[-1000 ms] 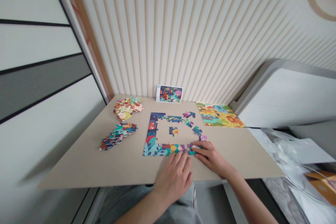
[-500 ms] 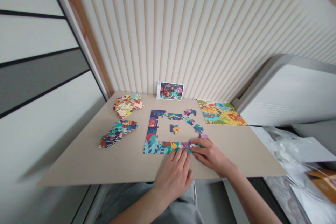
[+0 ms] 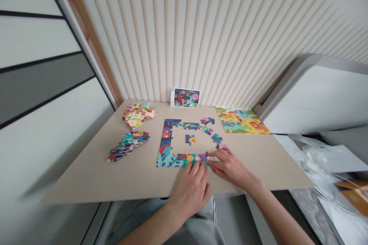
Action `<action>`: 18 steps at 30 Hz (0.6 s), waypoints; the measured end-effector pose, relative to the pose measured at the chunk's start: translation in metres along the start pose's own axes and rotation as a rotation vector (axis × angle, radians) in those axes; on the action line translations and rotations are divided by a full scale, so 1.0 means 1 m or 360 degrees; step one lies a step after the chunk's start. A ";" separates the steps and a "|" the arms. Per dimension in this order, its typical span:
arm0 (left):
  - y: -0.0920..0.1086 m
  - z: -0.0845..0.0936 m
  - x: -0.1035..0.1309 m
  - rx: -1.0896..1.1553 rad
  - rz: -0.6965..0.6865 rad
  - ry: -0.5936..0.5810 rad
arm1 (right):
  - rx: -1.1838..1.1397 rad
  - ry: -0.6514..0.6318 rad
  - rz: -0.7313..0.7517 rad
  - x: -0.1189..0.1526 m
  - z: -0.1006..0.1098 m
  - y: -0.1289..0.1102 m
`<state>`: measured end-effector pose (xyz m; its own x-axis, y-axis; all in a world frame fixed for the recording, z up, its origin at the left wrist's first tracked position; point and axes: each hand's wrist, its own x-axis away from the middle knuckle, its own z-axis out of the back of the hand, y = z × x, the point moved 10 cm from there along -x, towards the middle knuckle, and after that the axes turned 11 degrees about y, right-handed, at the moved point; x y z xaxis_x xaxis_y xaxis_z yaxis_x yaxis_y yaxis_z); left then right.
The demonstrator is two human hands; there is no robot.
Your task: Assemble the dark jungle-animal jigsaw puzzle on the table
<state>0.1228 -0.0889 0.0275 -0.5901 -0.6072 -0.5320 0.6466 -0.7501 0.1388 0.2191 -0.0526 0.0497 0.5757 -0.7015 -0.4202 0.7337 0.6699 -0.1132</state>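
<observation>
A partly joined jigsaw puzzle (image 3: 166, 157) lies on the table, its left side and bottom row linked. My left hand (image 3: 193, 187) rests with fingers stretched out, the tips against the bottom row's near edge. At the right end of that row, my right hand (image 3: 231, 166) has thumb and fingers on a puzzle piece (image 3: 213, 158), which they partly cover. Just beyond those fingers lies a purple-pink piece (image 3: 221, 145). Other loose pieces (image 3: 217, 138) curve up the right side. One piece with a yellow-orange shape (image 3: 190, 139) sits alone inside the frame.
A picture card (image 3: 185, 98) leans upright against the pleated wall. Two piles of pieces, one light-coloured (image 3: 138, 116) and one dark (image 3: 128, 147), lie on the left of the table (image 3: 138, 183). A yellow animal puzzle (image 3: 243, 121) lies back right. Plastic wrapping (image 3: 313, 160) is beyond the right edge.
The view has shifted slightly. Both hands stay at the bottom row, with the right fingers moved only a little on the piece at its right end.
</observation>
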 end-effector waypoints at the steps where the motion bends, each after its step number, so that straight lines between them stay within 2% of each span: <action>1: 0.000 0.000 -0.001 0.0000 -0.0004 0.0000 | 0.0010 0.0001 0.0011 0.000 0.000 -0.001; 5: 0.001 0.001 -0.002 0.0009 -0.0003 -0.0015 | -0.0090 0.0002 0.0008 0.004 0.001 -0.003; 8: 0.000 0.001 -0.001 0.0011 0.0014 -0.0013 | -0.0185 0.0067 -0.0068 0.019 0.005 0.005; 14: -0.002 0.000 0.001 -0.0005 0.0022 0.0009 | -0.0075 0.0579 -0.0652 0.069 0.037 0.073; 16: -0.002 -0.001 0.001 -0.0009 0.0017 0.0000 | -0.0106 0.0544 -0.0689 0.073 0.035 0.083; 18: -0.003 -0.002 0.001 -0.0007 0.0024 -0.0011 | -0.0131 0.0424 -0.0621 0.068 0.028 0.083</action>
<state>0.1214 -0.0872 0.0250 -0.5836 -0.6201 -0.5242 0.6576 -0.7397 0.1430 0.3289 -0.0516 0.0370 0.1427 -0.8249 -0.5470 0.8394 0.3936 -0.3747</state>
